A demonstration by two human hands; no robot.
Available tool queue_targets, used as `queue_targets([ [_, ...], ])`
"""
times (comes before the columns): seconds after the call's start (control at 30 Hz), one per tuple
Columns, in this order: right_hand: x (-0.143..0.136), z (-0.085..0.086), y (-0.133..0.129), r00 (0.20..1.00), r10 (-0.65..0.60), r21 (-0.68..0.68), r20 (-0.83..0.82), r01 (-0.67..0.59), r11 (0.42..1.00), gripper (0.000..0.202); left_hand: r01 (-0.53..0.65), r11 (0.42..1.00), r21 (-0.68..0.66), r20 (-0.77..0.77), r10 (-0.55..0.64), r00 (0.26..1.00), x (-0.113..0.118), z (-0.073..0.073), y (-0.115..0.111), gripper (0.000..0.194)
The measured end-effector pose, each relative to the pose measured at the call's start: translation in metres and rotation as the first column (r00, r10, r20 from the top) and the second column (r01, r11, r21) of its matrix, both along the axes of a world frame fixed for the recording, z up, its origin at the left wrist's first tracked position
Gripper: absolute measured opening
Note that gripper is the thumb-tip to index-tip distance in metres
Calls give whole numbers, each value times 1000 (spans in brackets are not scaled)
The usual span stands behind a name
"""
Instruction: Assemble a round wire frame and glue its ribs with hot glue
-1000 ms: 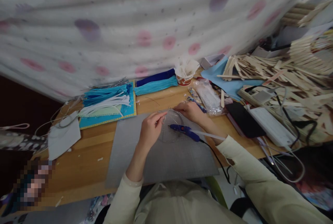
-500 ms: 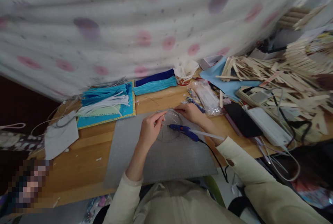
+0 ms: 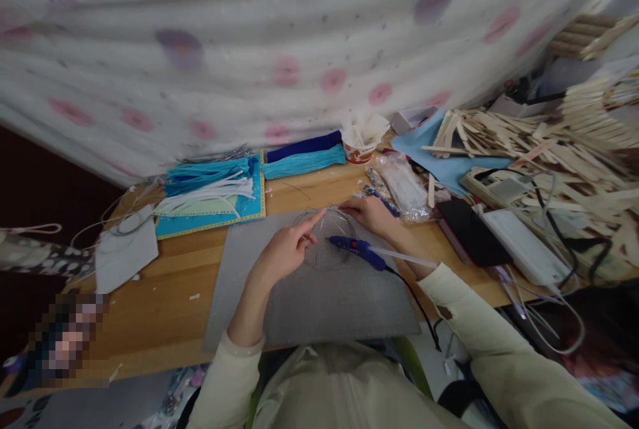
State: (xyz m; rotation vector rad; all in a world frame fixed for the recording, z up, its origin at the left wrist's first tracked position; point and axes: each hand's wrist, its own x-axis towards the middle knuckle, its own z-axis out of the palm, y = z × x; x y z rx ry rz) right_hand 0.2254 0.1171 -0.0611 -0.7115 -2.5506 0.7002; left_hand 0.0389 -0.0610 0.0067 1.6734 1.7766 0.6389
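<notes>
A thin round wire frame lies or is held just over the grey mat, with fine wires crossing it. My right hand pinches the frame's far edge between thumb and fingers. From the left, my left hand reaches over the ring with its index finger stretched out, the tip at the far rim, thumb apart and the other fingers bent. Between my hands a blue hot glue gun rests over the ring, its nozzle toward the left, a long pale glue stick sticking out behind.
The grey mat covers the table's front. Pipe cleaners lie on a blue board at left. Behind stands a paper cup. A dark phone, a white power bank and a heap of wooden sticks fill the right.
My left hand's fingers have loosened from their pinch, and the index finger now points out along the rim. My right hand stays at the ring's far edge. The view has shifted slightly.
</notes>
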Motion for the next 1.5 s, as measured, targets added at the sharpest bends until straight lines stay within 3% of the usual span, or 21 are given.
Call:
queue_targets([
  [0.27,-2,1,-1,1000,-9,7,7,9,1000,25,-18,999,50,17,17,1000,5,-6,-1,75],
  [0.6,-1,4,-3,1000,5,-5,4,-5,1000,26,-16,999,28,-58,17,998,1,-2,0,77],
  [1.17,4,-2,-1,999,-8,-23,-38,7,1000,25,8,997,77,-67,-3,998,5,-9,-5,74],
  [1.5,9,2,-2,998,-48,-47,32,49,998,29,4,999,44,-87,-1,996,7,-3,-4,76],
])
